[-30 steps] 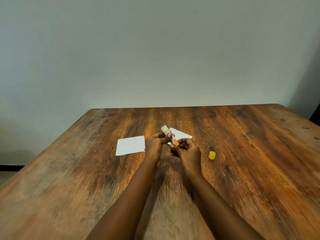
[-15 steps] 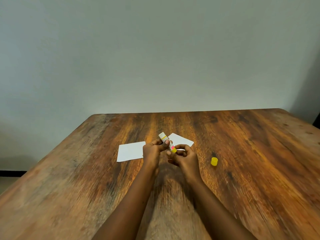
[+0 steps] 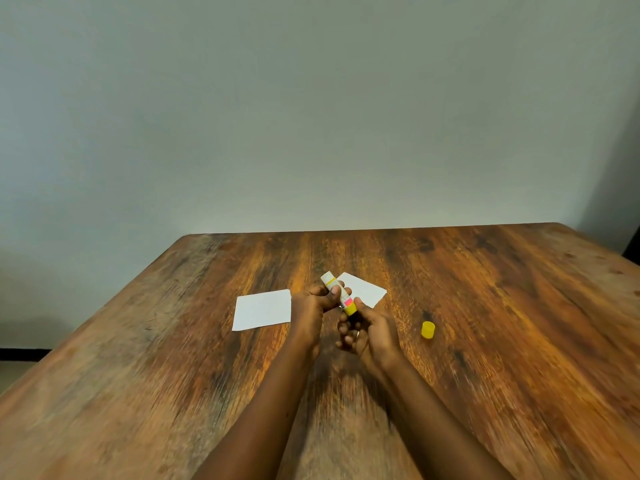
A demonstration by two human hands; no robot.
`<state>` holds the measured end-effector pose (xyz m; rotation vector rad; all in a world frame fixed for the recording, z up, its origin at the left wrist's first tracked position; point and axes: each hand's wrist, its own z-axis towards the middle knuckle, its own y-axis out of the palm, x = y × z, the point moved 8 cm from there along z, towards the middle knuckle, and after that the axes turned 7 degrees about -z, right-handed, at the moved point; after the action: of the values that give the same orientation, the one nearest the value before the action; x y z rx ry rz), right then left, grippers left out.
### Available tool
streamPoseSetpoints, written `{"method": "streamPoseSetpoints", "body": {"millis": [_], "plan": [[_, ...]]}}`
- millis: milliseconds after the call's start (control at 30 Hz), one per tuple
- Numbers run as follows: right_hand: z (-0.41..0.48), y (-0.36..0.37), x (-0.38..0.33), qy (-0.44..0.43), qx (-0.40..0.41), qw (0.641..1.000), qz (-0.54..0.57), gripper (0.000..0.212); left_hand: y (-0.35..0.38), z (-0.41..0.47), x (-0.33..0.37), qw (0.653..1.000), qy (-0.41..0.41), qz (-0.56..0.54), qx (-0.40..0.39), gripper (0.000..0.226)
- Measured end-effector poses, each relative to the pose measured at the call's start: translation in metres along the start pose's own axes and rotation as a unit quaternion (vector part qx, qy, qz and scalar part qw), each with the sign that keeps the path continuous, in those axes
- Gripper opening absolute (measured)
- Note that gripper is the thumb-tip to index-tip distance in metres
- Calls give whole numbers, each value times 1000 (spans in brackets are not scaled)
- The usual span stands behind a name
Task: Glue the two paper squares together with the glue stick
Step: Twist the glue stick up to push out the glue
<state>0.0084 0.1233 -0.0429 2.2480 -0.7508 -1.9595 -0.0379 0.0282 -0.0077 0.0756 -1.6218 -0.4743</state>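
My left hand (image 3: 317, 304) grips the body of a white glue stick (image 3: 337, 291), which is uncapped and tilted with its open end up and to the left. My right hand (image 3: 365, 332) pinches the yellow base of the stick with its fingertips. One white paper square (image 3: 263, 309) lies flat on the wooden table (image 3: 173, 375) just left of my left hand. The second paper square (image 3: 365, 291) lies behind my hands, partly hidden by them and the stick. The yellow cap (image 3: 428, 329) stands on the table to the right of my right hand.
The table's far edge (image 3: 363, 230) meets a plain grey wall. Its left edge runs diagonally down to the left, with floor beyond it.
The view has tilted up a little, so the table sits lower in frame. My right hand's fingers have shifted around the yellow base of the stick. The papers and cap have not moved on the table.
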Motion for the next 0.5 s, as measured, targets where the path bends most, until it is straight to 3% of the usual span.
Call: {"method": "streamPoseSetpoints", "body": {"millis": [100,167,233,300,367,400,467,500], "plan": [[-7,-5,-20,-174,54,972,-147,11,-3,2,2,1000,2,-2,15,17],[-13,-11,-30,-256,121,925,-254,14,-5,3,3,1000,7,8,26,15],[-19,-10,-36,-298,151,893,-303,18,-6,3,4,999,11,16,33,17],[-20,-6,-38,-310,151,882,-321,14,-5,3,5,999,10,24,32,21],[-16,-4,-38,-289,143,887,-332,8,-3,2,7,999,12,32,21,16],[-12,-6,-35,-253,130,908,-308,5,-2,1,7,999,14,38,15,15],[0,-8,-15,-115,72,983,-121,13,-1,1,8,999,16,37,3,18],[2,-2,-3,-30,30,999,15,17,0,1,7,999,15,32,-3,18]]}}
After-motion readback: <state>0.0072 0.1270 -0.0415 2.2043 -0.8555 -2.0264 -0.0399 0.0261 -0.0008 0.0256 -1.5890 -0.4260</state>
